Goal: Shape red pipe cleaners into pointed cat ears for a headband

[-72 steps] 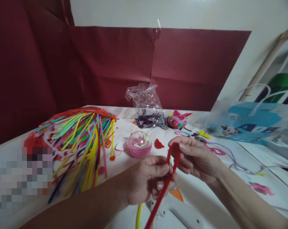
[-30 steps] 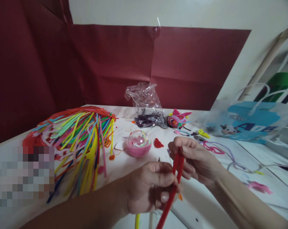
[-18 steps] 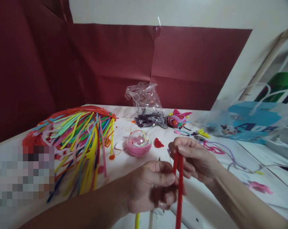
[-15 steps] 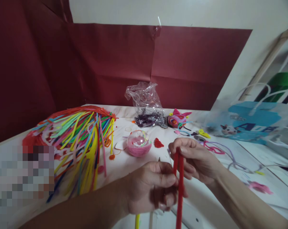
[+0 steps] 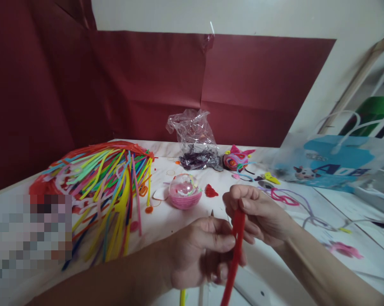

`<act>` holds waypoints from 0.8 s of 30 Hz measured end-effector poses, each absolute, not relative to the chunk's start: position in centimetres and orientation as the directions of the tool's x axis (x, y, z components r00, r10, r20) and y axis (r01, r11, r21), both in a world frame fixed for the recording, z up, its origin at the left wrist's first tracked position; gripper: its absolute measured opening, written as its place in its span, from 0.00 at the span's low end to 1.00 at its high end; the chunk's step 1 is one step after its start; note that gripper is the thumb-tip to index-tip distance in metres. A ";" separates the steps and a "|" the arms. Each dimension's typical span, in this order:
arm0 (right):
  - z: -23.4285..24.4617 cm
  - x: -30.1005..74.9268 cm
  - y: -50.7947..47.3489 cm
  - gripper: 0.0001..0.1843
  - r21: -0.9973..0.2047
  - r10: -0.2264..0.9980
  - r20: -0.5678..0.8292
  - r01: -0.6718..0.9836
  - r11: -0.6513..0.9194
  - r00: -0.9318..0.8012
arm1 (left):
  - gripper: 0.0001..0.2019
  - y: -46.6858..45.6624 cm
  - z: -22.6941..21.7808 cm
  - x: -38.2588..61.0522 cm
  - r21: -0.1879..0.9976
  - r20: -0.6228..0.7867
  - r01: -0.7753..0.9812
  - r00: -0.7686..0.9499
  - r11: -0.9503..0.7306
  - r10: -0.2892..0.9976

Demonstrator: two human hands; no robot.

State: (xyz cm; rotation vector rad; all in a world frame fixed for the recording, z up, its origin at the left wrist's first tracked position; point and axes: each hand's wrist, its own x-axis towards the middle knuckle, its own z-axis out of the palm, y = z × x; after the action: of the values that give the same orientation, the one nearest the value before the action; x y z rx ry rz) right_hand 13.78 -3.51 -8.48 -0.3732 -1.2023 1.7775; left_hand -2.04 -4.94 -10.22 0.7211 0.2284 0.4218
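A fuzzy red pipe cleaner [image 5: 234, 272] is folded at its top, with a long strand hanging toward the bottom of the view. My right hand [image 5: 258, 210] pinches the fold between thumb and fingertips. Just below and to the left, my left hand [image 5: 207, 248] is closed on the lower part of the same pipe cleaner, thumb against its side. Beyond my hands sits a clear ball [image 5: 184, 191] whose lower half is wrapped in pink. A small red shaped piece [image 5: 211, 191] lies beside it.
A heap of multicoloured pipe cleaners [image 5: 115, 187] spreads over the left side. At the back stand a clear plastic bag [image 5: 196, 136] of dark strands and a pink wrapped figure [image 5: 235, 159]. A blue-and-white carrier bag [image 5: 335, 161] stands at right. A yellow strand [image 5: 182, 297] shows at the bottom.
The two strands of the red pipe cleaner have come closer together near the fold. Its hanging end has swung left. Both hands stay nearly in place.
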 end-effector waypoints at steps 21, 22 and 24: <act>-8.1 13.8 -3.6 0.10 -0.898 0.861 0.124 -0.425 -0.114 -0.493 | 0.11 -4.9 -10.2 -1.8 0.649 -0.022 -0.368 0.866 0.666 0.500; -8.2 13.9 -3.6 0.11 -0.899 0.861 0.126 -0.424 -0.111 -0.493 | 0.12 -4.9 -10.1 -1.8 0.650 -0.018 -0.372 0.864 0.663 0.503; -8.3 14.0 -3.5 0.10 -0.898 0.856 0.134 -0.427 -0.107 -0.499 | 0.12 -4.9 -10.1 -1.8 0.650 -0.020 -0.373 0.863 0.662 0.505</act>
State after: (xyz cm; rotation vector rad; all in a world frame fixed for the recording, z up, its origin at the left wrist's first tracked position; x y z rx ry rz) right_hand 14.04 -3.48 -8.34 -0.5388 -1.2185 1.7586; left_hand -1.85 -4.88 -10.12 0.6856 0.2056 0.5002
